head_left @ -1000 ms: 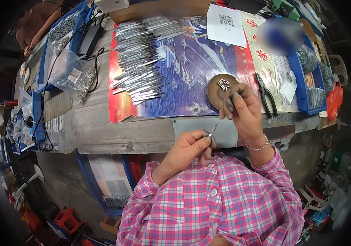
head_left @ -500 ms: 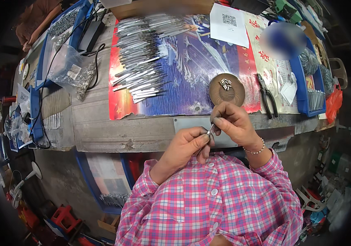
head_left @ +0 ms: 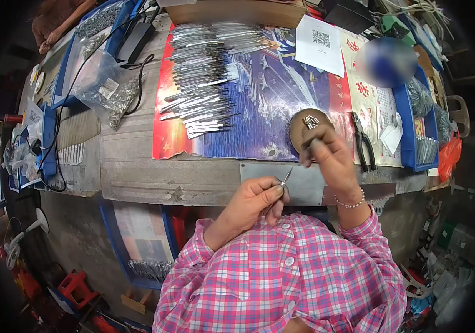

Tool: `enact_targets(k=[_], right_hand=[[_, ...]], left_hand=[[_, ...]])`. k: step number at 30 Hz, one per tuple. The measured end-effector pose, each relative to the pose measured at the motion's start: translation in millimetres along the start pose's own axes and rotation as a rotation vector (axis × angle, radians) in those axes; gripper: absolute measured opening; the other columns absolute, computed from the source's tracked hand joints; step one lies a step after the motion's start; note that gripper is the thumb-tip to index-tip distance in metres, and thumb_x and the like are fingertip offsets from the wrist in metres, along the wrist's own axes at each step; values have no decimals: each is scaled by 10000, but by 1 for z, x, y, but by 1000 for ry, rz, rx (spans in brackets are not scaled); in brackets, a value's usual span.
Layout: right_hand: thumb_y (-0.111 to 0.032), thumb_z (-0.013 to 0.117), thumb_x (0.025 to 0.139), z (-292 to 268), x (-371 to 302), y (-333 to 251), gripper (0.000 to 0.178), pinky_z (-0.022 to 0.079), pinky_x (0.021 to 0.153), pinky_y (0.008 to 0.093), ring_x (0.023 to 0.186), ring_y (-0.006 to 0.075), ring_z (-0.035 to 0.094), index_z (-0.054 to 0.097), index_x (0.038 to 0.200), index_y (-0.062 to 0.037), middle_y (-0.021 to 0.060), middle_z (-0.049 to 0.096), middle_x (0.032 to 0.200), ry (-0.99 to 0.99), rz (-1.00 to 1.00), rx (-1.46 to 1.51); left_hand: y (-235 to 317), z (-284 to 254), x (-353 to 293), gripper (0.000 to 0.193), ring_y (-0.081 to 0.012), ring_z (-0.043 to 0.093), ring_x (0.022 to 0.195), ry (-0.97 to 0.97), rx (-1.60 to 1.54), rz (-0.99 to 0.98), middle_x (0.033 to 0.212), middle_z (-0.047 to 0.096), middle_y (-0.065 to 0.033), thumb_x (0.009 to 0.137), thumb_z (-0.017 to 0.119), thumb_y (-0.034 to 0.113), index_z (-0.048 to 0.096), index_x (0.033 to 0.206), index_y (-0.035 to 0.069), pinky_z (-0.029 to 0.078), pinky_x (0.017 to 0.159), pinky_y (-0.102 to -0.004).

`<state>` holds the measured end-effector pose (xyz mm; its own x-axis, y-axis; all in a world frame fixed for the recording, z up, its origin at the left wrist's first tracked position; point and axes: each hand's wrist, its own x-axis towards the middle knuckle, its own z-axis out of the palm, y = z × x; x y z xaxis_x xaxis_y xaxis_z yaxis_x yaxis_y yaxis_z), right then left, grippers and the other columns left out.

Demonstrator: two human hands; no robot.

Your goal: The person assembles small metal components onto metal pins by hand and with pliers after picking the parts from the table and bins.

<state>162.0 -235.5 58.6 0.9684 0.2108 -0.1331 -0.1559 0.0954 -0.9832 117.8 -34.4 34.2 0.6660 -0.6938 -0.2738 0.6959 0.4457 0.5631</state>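
My left hand (head_left: pixel 257 202) is closed in front of my shirt, pinching a thin metal pin (head_left: pixel 287 176) between thumb and forefinger. The tip of the pin sticks up past the fingertips. My right hand (head_left: pixel 334 161) hangs at the near edge of a round brown bowl (head_left: pixel 297 130), its fingers loosely bent and apart, and I see nothing in them. Several short silvery metal pieces (head_left: pixel 310 122) lie in the bowl, which the right hand partly covers. Left of the bowl, many slim metal rods (head_left: pixel 201 105) lie in stacked rows on a colourful poster (head_left: pixel 259 139).
Black-handled pliers (head_left: pixel 364 144) lie right of the bowl, beside a blue bin (head_left: pixel 409 147) with metal parts. At the left are a clear bag (head_left: pixel 107 91) of small parts, black cables and a power adapter (head_left: pixel 137 43). A cardboard box (head_left: pixel 237 12) stands at the back.
My right hand has left the pin and moved up and right to the bowl. The left hand keeps its hold on the pin in nearly the same place. The view has shifted slightly.
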Motion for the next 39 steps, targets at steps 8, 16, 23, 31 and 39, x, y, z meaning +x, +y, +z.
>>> enact_targets(k=[8,16,23,31,39], right_hand=[[-105,500,908,20,-8,3,120,440,604,214,682,69,504,500,924,14,31,518,809,-247,-22,-36],[-90,500,892,21,-10,-1,109,425,593,227,672,98,505,472,893,16,43,503,785,-289,-97,-236],[-114,437,919,35,-5,3,98,403,565,240,588,72,388,415,885,-25,25,426,724,-134,-239,-98],[-83,502,895,35,-8,-5,102,445,608,216,668,83,506,499,931,13,34,530,789,-161,-25,-37],[-83,478,905,45,-5,4,88,443,597,245,627,83,470,478,909,5,26,494,755,-68,-206,-92]], left_hand=[[2,0,-4,219,-79,524,486,3,-27,13,612,558,-22,935,472,210,555,875,16,418,452,-177],[3,-1,-7,241,-75,531,499,-22,8,13,615,558,-19,939,465,224,555,877,9,427,457,-177],[3,0,-11,245,-78,535,498,-58,80,19,617,558,-26,941,458,216,556,877,1,433,459,-179],[5,0,-18,236,-98,515,480,48,-13,59,625,546,-61,919,495,185,559,853,-33,427,439,-201],[10,-1,-28,244,-96,506,462,54,11,77,607,546,-50,926,481,186,560,849,-33,408,435,-195]])
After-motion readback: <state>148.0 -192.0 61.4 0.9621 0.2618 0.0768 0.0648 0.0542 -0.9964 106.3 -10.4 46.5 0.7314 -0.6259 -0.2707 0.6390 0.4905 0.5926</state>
